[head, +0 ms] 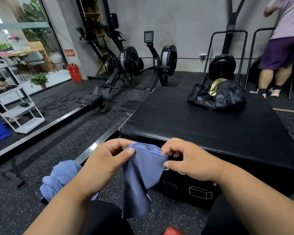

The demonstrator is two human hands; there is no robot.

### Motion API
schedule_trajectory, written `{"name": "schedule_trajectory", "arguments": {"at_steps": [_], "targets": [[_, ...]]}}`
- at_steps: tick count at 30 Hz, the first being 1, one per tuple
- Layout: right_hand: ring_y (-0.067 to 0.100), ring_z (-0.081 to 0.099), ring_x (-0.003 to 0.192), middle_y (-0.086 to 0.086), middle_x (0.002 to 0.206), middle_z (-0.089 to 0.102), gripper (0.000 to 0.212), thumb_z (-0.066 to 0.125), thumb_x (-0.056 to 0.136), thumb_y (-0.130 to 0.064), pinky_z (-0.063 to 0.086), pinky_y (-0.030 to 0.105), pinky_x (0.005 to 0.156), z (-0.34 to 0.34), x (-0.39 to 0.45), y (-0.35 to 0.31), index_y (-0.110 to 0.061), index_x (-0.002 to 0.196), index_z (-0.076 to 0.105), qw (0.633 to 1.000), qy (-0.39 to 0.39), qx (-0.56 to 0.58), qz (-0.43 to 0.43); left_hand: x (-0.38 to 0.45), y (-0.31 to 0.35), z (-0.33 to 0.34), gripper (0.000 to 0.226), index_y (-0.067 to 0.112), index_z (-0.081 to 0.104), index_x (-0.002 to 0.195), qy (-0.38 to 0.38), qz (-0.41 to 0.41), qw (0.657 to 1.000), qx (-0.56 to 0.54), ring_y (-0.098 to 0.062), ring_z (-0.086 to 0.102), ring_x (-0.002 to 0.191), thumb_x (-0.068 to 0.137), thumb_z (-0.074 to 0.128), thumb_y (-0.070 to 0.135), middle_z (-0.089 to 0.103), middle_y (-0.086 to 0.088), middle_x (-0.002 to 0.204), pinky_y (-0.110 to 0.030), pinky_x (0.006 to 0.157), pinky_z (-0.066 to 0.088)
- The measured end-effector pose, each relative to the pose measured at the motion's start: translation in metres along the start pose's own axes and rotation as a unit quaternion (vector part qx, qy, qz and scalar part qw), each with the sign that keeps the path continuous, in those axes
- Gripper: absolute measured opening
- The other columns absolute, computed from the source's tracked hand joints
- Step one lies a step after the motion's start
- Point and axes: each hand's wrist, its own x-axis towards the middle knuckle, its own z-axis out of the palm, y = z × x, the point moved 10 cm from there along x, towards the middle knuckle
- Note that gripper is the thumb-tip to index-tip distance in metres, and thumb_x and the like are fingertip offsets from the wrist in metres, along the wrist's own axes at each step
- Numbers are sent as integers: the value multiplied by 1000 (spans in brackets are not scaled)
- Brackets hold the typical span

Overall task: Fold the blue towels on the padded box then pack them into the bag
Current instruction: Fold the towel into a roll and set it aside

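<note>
Towel (pixel 143 170) hem pinched by left hand (pixel 98 165) and right hand (pixel 188 160) fingers, near padded box (pixel 202 126) edge.

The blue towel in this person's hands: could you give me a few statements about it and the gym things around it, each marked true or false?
1. Both hands pinch the stitched top edge of the soft blue cloth towel, left hand and right hand. True.
2. That towel lies folded flat on the black padded box. False: it hangs in the air in front of the box, unfolded.
3. The black fabric duffel bag sits on the box's far part, its top open. True.
4. A second crumpled blue towel is already in the bag. False: it is bunched low beside the left forearm.
5. Two red fire extinguishers stand on the box. False: they stand on the floor by the glass wall.
</note>
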Motion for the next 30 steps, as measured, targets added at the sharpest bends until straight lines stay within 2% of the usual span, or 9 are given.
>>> {"name": "schedule_trajectory", "arguments": {"at_steps": [3,5,7,9,14,19,23,28,30], "targets": [[10,64,92,-11,105,69,18,80,88,-19,48,19,81,0,-1,3,-34,87,70,999,1,-48,-3,-2,1,0,18,22,81,104,0,5,1000,10,-17,71,100,90,70,21,79,-11,107,-35,92,53],[9,64,84,-13,96,70,13,78,89,-22,51,24,78,-1,-4,4,-32,86,70,997,2,-75,3,-3,5,0,17,25,82,102,-2,22,999,49,-16,71,98,93,71,15,80,-8,105,-33,91,55],[7,60,72,-18,85,69,13,77,88,-22,48,22,69,-5,-8,2,-31,84,69,995,15,-97,0,-4,9,0,26,30,81,99,7,47,993,112,-11,71,92,96,71,7,79,-1,100,-25,85,56],[5,59,71,-22,81,67,14,77,87,-20,43,17,66,-9,-13,-6,-30,83,69,992,34,-121,-23,-6,14,-2,29,31,80,99,27,75,982,172,-3,69,83,96,72,3,78,10,93,-16,78,53],[14,64,81,-16,83,68,14,78,85,-23,50,29,73,-21,-21,-21,-30,83,67,979,78,-173,-69,-8,14,-5,39,41,63,120,44,144,934,325,-8,71,100,96,74,11,73,18,107,-16,86,51],[10,62,59,-11,72,69,17,78,90,-22,41,17,57,-29,-25,-21,-29,81,66,987,84,-130,-48,-12,17,8,52,47,57,131,34,192,897,397,3,66,109,97,71,10,66,30,121,-9,90,47],[8,61,55,-11,69,69,18,79,89,-17,39,11,55,-34,-28,-20,-27,80,68,991,87,-96,-29,-13,16,10,46,44,59,122,34,195,884,424,9,62,94,96,70,7,62,32,109,-4,82,40],[9,67,63,-10,70,71,18,83,85,-16,55,27,64,-45,-28,-17,-27,78,71,990,121,-77,-18,-18,21,27,49,41,57,123,9,231,864,447,18,54,90,96,69,2,53,40,105,1,79,35],[10,67,64,-9,70,72,19,84,85,-16,57,31,66,-51,-27,-14,-27,77,71,989,131,-68,-11,-19,22,33,42,43,54,127,-7,245,861,446,15,56,89,101,62,11,52,38,108,-3,78,40]]}}
